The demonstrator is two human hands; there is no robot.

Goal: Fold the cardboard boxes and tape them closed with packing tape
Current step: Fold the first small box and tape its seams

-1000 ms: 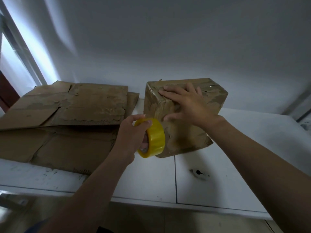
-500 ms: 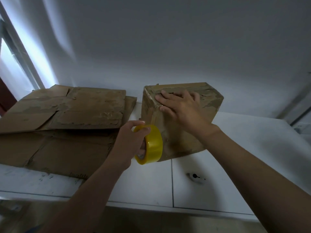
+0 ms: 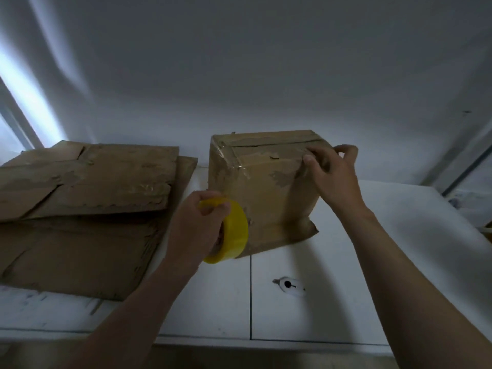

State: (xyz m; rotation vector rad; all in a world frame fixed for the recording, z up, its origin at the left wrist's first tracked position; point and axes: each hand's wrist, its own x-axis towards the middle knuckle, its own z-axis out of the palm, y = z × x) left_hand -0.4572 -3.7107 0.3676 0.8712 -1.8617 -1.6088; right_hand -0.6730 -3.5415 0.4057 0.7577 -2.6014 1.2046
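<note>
- White table against a plain white wall, dimly lit, with a brighter strip at the far left.
- One folded box stands on the table near the wall, right of centre and slightly tilted.
- It is brown corrugated card, roughly cubic and worn. Torn patches show where the top paper layer has peeled away.
- Glossy clear tape runs along its top seams and down its upper left corner, wrinkled in places.
- A bent flap sticks out at its lower right, lying on the table.
- One tape roll, a bright yellow smooth ring, is held on edge and touches the box's lower left front.
- Left hand grips the roll, thumb over the upper rim and fingers tucked into the core.
- Right hand grips the box's upper right corner, thumb on the front face and fingers curled round the far edge.
- Both forearms are bare.
- Flat cardboard lies stacked to the left, just beside the box. At least two sheets show, the same scuffed brown, with creases, flap cuts and ragged peeled strips.
- One thin dark seam divides the tabletop into panels in front of the box.
- One small white oval fitting with a black hole sits on the table right of that seam; what it is cannot be told.
</note>
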